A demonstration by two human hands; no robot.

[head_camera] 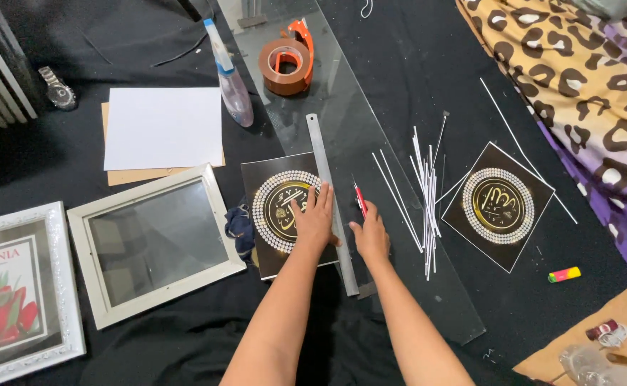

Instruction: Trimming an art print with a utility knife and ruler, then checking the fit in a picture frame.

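1. The left hand (315, 220) lies flat, fingers spread, pressing on the black print (285, 214) with the gold and white round design and touching the left edge of the metal ruler (331, 204); it grasps nothing, it only holds things down

2. The right hand (370, 234) is closed around a red cutter (360, 198), whose tip points up along the ruler's right edge

3. The print sits on the glass sheet (370, 143), which runs from the tape dispenser (288, 64) toward the person; the ruler lies across the print's right side

4. To cut well here, the left hand should likely keep firm, even pressure on both ruler and print so neither slips, with fingertips kept back from the cutting edge

5. The blade would best stay tight against the ruler and be drawn in one steady pull, lightly rather than forced

6. Thin white strips (428, 200) lie just right of the right hand; they look close enough to be knocked by the wrist

7. A second print (499, 206) lies further right on the black cloth (77, 171), well apart, and an empty white frame (156, 239) lies left of the first print
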